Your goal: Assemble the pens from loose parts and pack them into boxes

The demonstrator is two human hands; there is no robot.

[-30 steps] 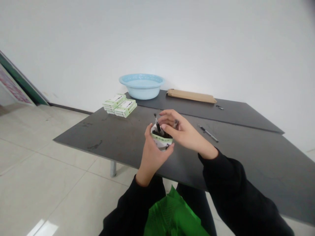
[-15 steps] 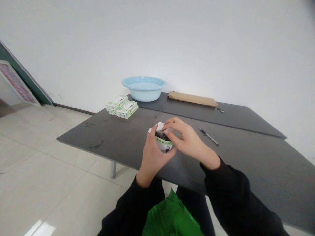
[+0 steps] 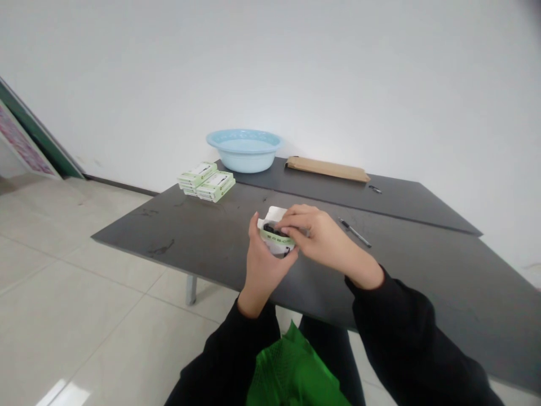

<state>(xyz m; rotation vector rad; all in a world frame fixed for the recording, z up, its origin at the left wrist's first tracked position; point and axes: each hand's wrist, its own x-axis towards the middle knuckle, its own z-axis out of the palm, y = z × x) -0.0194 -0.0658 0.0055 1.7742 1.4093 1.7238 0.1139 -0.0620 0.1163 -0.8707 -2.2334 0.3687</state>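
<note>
My left hand (image 3: 265,262) is wrapped round a small white and green cardboard box (image 3: 276,246), thumb on the near side, fingers on the far left. The box is tipped up with its top flap raised toward the wall. Inside its mouth shows a dark, shiny black item (image 3: 270,228), partly covered; its kind cannot be made out. My right hand (image 3: 315,230) reaches over the box from the right. Its thumb and fingers are drawn together at the opening, on the black item. The fingertips partly hide what they grip.
Two stacks of similar green and white boxes (image 3: 216,185) stand at the table's left. Behind them is a light blue basin (image 3: 245,160). A flat brown cardboard packet (image 3: 327,168) lies near the wall. One pen (image 3: 355,232) lies right of my hands, another (image 3: 375,189) farther back.
The box has tilted a little, so its raised flap and the black item show more. My right fingers have drawn closer together at the opening. The whole view has shifted slightly.
</note>
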